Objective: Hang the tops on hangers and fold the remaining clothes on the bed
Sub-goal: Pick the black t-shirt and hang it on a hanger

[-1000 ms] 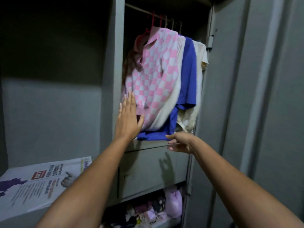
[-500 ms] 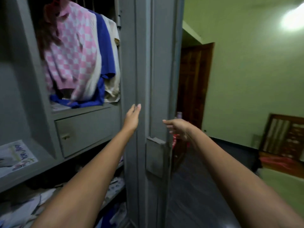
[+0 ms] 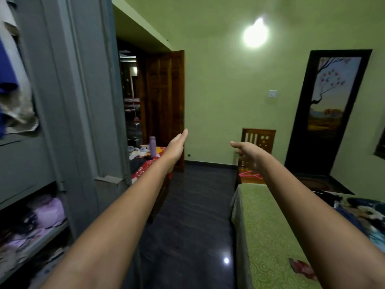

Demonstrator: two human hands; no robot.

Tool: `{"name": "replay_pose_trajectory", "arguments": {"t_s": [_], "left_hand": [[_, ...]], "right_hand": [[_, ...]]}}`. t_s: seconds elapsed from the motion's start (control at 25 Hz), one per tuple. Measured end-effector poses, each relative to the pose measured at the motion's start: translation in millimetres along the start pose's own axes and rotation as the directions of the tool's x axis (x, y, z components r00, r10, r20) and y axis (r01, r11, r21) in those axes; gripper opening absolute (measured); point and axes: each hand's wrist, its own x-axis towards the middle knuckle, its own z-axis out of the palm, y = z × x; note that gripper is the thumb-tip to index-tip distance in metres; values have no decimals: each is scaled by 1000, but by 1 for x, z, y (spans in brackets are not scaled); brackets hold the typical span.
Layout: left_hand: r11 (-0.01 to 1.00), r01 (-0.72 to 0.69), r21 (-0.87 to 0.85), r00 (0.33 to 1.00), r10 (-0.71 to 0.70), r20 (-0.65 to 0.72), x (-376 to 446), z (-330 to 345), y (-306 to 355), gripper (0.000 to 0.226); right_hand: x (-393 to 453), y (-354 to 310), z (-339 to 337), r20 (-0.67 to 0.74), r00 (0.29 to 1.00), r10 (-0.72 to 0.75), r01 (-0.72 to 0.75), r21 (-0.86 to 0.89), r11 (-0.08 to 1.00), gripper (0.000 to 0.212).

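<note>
My left hand is stretched forward in the air with straight fingers and holds nothing. My right hand reaches forward beside it, fingers relaxed, also empty. The bed with a green patterned cover lies at the lower right. Dark and blue clothes are heaped on it at the right edge, and a small red cloth lies near my right forearm. Pink hangers rest on the wooden chair beyond the bed. Blue and cream tops hang in the grey wardrobe at the far left.
The wardrobe door stands open on my left, with shelves of clothes below. A small table with a red cloth and a purple bottle stands by the wooden door. Dark floor runs between wardrobe and bed.
My view has swung right from the wardrobe's hanging tops toward the room and bed. Both hands left the wardrobe and now reach forward in the air, empty.
</note>
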Motion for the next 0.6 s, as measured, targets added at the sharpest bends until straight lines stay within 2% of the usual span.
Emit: {"name": "replay_pose_trajectory", "arguments": {"t_s": [0.2, 0.36, 0.6], "left_hand": [[990, 17, -138, 999, -21, -29, 82, 29, -28, 67], [985, 14, -174, 998, -23, -51, 180, 41, -52, 62], [991, -40, -127, 995, 27, -99, 357, 52, -52, 57]], "right_hand": [[79, 21, -4, -41, 999, -35, 38, 90, 995, 65], [174, 16, -8, -51, 998, -36, 38, 39, 999, 65], [343, -21, -29, -104, 994, -42, 50, 77, 996, 71]]}}
